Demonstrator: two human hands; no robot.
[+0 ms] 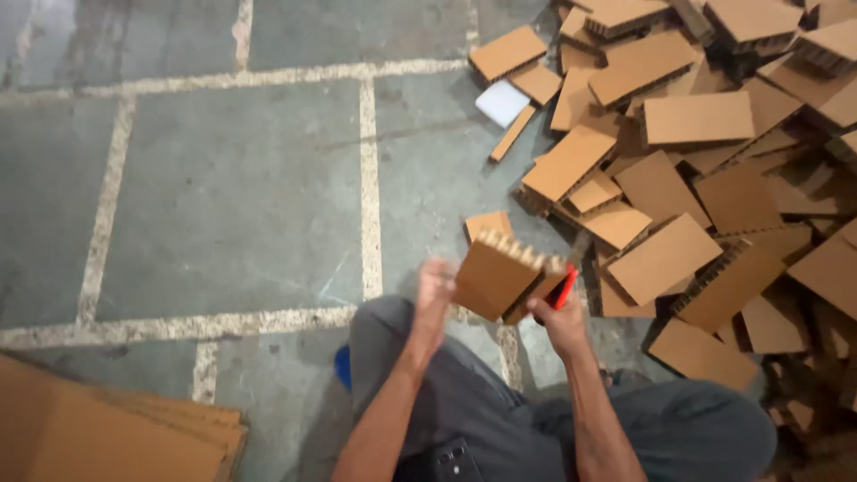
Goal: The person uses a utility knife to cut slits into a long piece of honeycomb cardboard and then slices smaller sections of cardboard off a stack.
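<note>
Looks like a workshop or packing floor. Bare grey stone-slab floor with pale speckled joints (369, 178), heaped at its right edge with cut brown honeycomb cardboard blocks (696, 118). Flat brown cardboard sheets stacked (116, 437) at the floor's lower left corner.

Brown honeycomb-edged cardboard piece (496, 272), red-handled tool (565, 287), grey stone floor (232, 187) with pale speckled joints

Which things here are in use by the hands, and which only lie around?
In use: cardboard block, held by left hand and right hand; red tool in right hand.

Lying about: cardboard pile, flat sheets, white piece, blue object.
</note>
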